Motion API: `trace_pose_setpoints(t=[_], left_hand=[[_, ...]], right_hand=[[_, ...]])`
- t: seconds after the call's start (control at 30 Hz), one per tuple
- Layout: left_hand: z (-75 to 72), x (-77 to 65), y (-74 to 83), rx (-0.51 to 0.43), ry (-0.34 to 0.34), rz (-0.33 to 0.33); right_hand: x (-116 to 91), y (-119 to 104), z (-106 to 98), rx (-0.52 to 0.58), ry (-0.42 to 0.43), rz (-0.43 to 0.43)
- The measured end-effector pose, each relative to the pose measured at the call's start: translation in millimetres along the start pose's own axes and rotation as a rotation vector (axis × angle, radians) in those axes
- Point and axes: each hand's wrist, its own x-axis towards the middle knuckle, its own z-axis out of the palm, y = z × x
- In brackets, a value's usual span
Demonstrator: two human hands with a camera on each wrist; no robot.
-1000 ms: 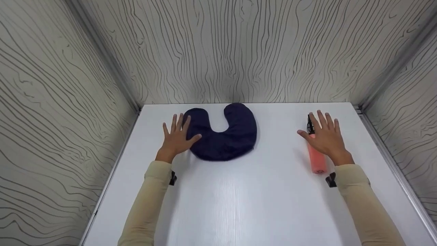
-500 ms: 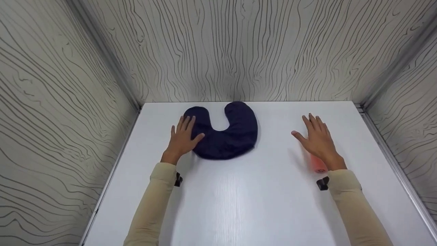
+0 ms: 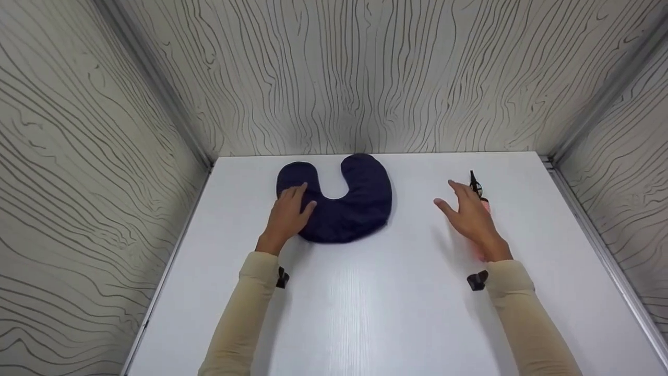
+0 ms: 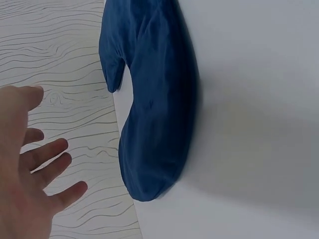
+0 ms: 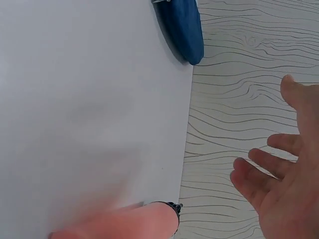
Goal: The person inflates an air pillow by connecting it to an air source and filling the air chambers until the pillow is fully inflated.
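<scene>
Neck pillow, one, U-shaped, dark navy in the head view and bluer in the wrist views; it lies flat at the back of the tabletop, left of centre, its opening toward the back wall. Left hand, one, open, fingers loosely bent and thumb spread; from the head view we see it in front of the pillow's left lobe, while in the left wrist view its fingertips show clear of the cloth, and we find nothing in its grasp. Right hand, one, likewise open and holding nothing, thumb spread from the lightly bent fingers; we place it near the bottle, hiding much of it from the head view, with its fingers shown apart from it in the right wrist view. Bottle, one, coral pink, on its side to the right of the pillow and well apart from it, its black cap toward the back. Sleeves, two, beige: left sleeve and right sleeve, each with a small black device at the cuff. Tabletop, white, glossy. Walls, three, pale with dark wood-grain lines, met at the corners by grey strips.
</scene>
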Motion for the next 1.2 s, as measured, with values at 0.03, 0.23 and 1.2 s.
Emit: trace_pose_setpoints(t=[0.03, 0.23, 1.2], left_hand=[[1.8, 0.6, 1.7, -0.001, 0.006, 0.001], [12.3, 2.3, 15.4, -0.028, 0.037, 0.024], [70.6, 1.8, 80.5, -0.025, 0.064, 0.199]], right_hand=[[1.5, -1.2, 2.6, 0.025, 0.001, 0.004], [10.2, -10.8, 18.7, 0.142, -0.01, 0.029], [31.6, -31.6, 85.8, 0.294, -0.046, 0.117]])
